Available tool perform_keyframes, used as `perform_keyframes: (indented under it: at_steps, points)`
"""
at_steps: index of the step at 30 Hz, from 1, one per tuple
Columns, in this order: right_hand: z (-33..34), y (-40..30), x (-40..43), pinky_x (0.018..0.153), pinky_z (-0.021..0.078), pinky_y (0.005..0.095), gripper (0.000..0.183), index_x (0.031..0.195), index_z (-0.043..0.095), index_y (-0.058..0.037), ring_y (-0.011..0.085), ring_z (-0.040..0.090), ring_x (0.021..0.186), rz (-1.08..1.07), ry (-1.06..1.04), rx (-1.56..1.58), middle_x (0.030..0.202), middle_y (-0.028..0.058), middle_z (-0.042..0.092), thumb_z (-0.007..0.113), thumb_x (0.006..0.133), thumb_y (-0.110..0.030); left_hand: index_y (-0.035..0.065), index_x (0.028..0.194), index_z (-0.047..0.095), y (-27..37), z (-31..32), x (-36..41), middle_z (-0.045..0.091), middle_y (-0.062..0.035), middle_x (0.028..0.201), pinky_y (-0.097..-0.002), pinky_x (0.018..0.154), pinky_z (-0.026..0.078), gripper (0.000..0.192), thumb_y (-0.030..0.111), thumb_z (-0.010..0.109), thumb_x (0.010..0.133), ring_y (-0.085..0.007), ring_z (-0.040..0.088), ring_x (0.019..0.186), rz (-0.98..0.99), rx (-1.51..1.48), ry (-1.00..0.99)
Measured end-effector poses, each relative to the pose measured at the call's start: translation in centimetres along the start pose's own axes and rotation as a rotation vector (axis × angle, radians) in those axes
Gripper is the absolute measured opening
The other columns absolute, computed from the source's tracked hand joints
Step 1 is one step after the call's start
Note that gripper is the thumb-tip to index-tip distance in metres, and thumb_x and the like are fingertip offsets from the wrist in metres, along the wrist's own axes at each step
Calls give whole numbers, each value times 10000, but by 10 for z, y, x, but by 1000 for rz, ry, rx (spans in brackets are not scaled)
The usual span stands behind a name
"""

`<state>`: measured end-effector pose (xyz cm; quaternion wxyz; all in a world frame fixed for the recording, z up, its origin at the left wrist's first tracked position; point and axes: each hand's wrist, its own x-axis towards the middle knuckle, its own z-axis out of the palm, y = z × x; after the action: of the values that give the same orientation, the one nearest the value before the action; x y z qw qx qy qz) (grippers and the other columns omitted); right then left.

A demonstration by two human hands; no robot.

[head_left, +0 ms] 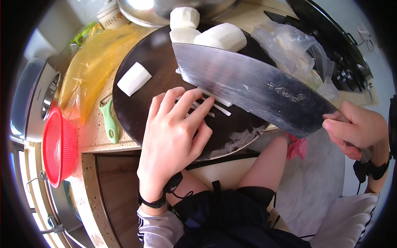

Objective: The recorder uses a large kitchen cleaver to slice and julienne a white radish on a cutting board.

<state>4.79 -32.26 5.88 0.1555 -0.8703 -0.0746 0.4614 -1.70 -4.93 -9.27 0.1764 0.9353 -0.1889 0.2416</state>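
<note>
My right hand (356, 128) grips the handle of a broad steel cleaver (248, 90), whose blade spans the round dark cutting board (149, 108) and bears writing. My left hand (173, 130) lies over the board with bent fingers, the fingertips pressing on a white radish piece (221, 99) beside the blade. Thin radish strips (222, 110) lie under and next to these fingers; the hand hides part of them. At the board's left sits a peeled radish chunk (134, 79). Beyond the blade are a large radish piece (221, 36) and two smaller ones, one being a radish end (184, 18).
A green peeler (109, 121) lies left of the board, near a yellow plastic bag (90, 74) and a red colander (60, 148) at the counter edge. Behind stands a large metal basin (155, 12). To the right are a clear plastic bag (294, 52) and a black stove (338, 52).
</note>
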Motion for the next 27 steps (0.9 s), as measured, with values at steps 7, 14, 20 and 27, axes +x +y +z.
perform_keyframes:
  at_steps: [7,14,20,27]
  points:
    - [-8,-11,7,404,433,251,613,419,447,-42,131,480,333,45,-74,-14,388,56,484,379,976,-291,35,1047,666,0,3,3,586,-95,1055,-403,854,409,350,53,585,707,-308,517,996,5,18,12]
    - [12,-24,19,371,424,267,604,469,488,-26,130,483,331,111,12,-89,397,66,480,422,972,-354,34,1053,666,-1,-2,2,584,-105,1048,-414,853,406,355,76,587,709,-322,514,987,-23,50,-26]
    - [15,-58,23,389,425,282,486,542,414,-40,130,469,347,57,83,-22,438,45,474,486,951,-292,30,1042,668,-1,0,0,582,-110,1044,-407,864,403,349,63,583,705,-323,512,989,-7,24,16]
    - [11,-42,20,338,357,262,304,732,452,21,115,408,316,-48,275,151,430,39,435,527,917,-210,-10,1018,620,-2,0,-2,569,-145,1060,-408,854,431,305,22,596,716,-341,537,976,-83,-105,79]
